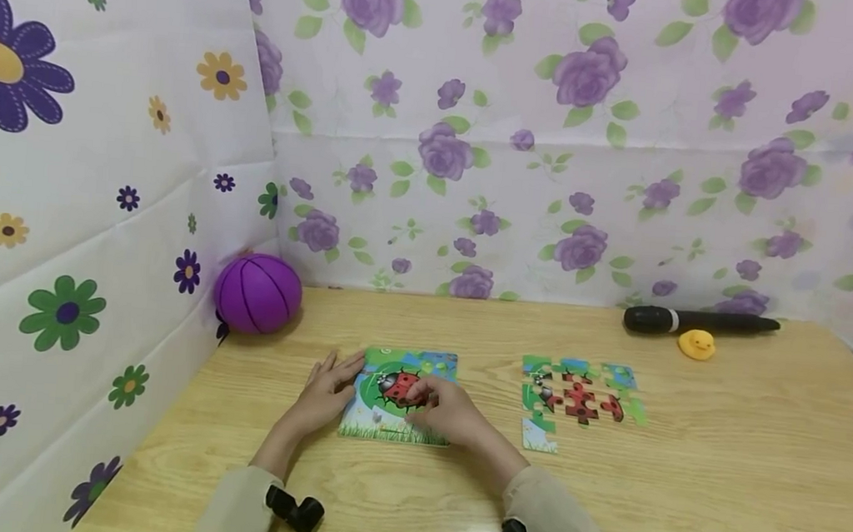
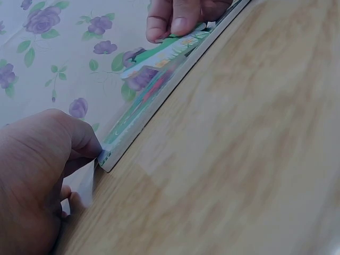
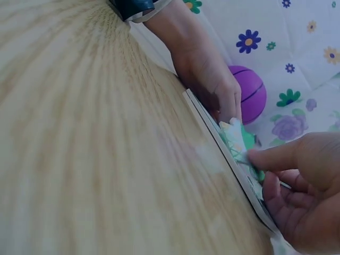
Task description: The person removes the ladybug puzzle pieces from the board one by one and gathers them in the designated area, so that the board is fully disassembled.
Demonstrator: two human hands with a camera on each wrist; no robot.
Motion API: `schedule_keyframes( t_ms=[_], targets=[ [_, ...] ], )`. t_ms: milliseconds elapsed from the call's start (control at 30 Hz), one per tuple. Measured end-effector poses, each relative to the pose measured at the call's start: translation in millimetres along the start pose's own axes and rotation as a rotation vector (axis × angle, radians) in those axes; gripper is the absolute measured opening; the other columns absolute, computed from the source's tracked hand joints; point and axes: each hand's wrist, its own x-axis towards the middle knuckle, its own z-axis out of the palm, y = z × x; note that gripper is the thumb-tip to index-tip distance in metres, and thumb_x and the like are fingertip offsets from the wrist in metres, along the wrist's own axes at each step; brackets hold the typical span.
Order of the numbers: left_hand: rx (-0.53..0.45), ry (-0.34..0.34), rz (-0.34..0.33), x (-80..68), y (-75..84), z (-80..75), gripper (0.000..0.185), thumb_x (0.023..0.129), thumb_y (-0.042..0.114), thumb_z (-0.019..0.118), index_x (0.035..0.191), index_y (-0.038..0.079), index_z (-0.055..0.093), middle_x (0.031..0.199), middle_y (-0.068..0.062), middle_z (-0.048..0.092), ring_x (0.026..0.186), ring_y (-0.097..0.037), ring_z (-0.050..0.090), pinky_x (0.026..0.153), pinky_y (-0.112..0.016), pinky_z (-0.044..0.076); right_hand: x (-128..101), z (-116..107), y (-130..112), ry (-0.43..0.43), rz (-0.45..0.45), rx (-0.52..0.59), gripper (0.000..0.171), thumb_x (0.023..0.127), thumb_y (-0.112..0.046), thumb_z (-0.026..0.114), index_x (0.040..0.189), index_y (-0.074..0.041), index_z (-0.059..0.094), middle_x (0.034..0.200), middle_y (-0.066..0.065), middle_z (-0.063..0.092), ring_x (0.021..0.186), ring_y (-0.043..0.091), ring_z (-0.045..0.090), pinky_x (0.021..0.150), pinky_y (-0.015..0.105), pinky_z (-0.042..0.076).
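A ladybird puzzle board (image 1: 377, 419) lies flat on the wooden table (image 1: 717, 489). My left hand (image 1: 326, 392) rests with straight fingers on the board's left edge, and its thumb (image 2: 79, 141) touches the board's near corner (image 2: 106, 156). My right hand (image 1: 448, 414) is over the board's middle and pinches a green puzzle piece (image 3: 237, 137), which is tilted up off the board (image 3: 210, 123). In the left wrist view the right hand's fingertips (image 2: 178, 24) sit on that piece (image 2: 170, 48).
A group of loose, partly joined puzzle pieces (image 1: 581, 399) lies to the right of the board. A purple ball (image 1: 257, 293) sits in the back left corner. A black microphone (image 1: 700, 323) and a yellow duck (image 1: 696, 344) lie at the back right. Flowered walls stand left and behind.
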Motion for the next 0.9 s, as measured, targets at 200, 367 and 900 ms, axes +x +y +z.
schedule_keyframes(
  t_ms=[200,367,900],
  targets=[
    [-0.015,0.001,0.009,-1.6,-0.7,0.7,0.051,0.096,0.004,0.044,0.146,-0.001,0.040,0.161,-0.010,0.028,0.152,-0.040,-0.006,0.122,-0.057,-0.015,-1,-6,-1,0.043,0.005,0.132,0.013,0.092,-0.007,0.064,0.102,0.001,0.065,0.089,0.007,0.064,0.071,0.012,0.055,0.061,0.023,0.049],
    [-0.026,0.002,0.015,-2.6,0.0,0.4,0.050,0.096,0.004,0.044,0.146,-0.001,0.040,0.161,-0.009,0.029,0.152,-0.040,-0.006,0.122,-0.057,-0.014,-2,-26,-1,0.107,0.023,0.136,0.020,0.091,-0.012,0.066,0.106,0.000,0.067,0.092,0.006,0.066,0.078,0.011,0.057,0.067,0.023,0.049],
    [0.004,-0.012,0.010,-1.3,-1.5,0.3,0.051,0.097,0.005,0.043,0.148,0.000,0.038,0.162,-0.009,0.027,0.152,-0.040,-0.006,0.122,-0.057,-0.014,-86,-158,59,0.215,0.126,-0.022,0.038,0.091,-0.029,0.069,0.114,0.000,0.067,0.103,-0.001,0.070,0.079,0.003,0.058,0.065,0.023,0.053]
  ],
)
